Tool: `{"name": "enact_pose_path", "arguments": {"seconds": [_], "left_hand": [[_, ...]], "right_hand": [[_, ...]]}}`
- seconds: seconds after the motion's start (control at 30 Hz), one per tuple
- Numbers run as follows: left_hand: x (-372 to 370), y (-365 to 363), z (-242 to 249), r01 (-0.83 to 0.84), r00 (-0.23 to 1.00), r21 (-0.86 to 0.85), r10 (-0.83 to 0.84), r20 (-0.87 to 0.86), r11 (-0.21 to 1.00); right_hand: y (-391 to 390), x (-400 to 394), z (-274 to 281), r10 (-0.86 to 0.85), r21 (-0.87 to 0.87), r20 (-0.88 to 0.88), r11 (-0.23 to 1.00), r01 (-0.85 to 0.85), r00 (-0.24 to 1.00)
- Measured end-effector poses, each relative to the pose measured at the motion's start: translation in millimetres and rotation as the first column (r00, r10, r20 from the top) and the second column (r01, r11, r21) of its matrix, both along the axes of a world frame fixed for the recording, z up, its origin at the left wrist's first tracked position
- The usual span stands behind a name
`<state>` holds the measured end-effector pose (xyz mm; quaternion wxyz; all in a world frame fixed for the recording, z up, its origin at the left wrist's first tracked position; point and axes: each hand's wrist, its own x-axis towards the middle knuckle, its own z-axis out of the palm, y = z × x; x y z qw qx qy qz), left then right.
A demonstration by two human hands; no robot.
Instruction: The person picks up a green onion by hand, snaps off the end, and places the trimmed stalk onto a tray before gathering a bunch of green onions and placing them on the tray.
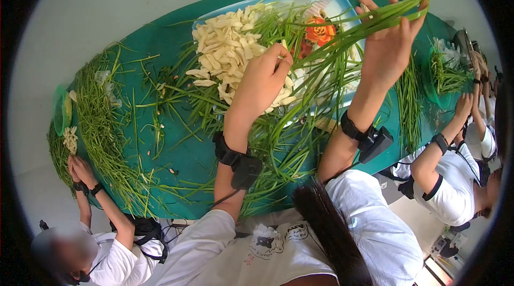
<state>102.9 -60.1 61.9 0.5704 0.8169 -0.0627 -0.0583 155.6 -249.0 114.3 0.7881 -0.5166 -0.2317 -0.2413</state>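
Littering the curved green table; green stalks

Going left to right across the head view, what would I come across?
Heaped green stems, the left hand, the printed orange flower, the right hand, a co-worker's black wristband.

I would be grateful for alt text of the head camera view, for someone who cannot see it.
A person's right hand holds up long green stalks, while the left hand, fingers bent, is at pale strips heaped on a blue tray. More stalks lie scattered over the green table, with other people at both ends.
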Motion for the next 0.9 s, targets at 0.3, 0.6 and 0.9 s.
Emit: {"name": "enact_pose_path", "arguments": {"seconds": [0.3, 0.6, 0.9], "left_hand": [[0.3, -1.1, -1.5, -0.005, 1.000, -0.011, 0.005, 0.004, 1.000], [2.2, 1.6, 3.9, -0.111, 0.994, -0.255, 0.103, -0.046, 0.960], [1.9, -0.5, 12.1, -0.145, 0.982, -0.350, 0.178, 0.064, 0.926]], "right_hand": [[-11.0, -16.1, 15.4, 0.042, 0.021, 0.087, 0.999, -0.044, 0.995], [3.9, -39.5, 16.0, 0.260, -0.326, -0.455, 0.841, -0.431, 0.852], [13.0, -34.9, 7.3, 0.255, -0.817, -0.478, 0.222, -0.532, 0.841]]}}
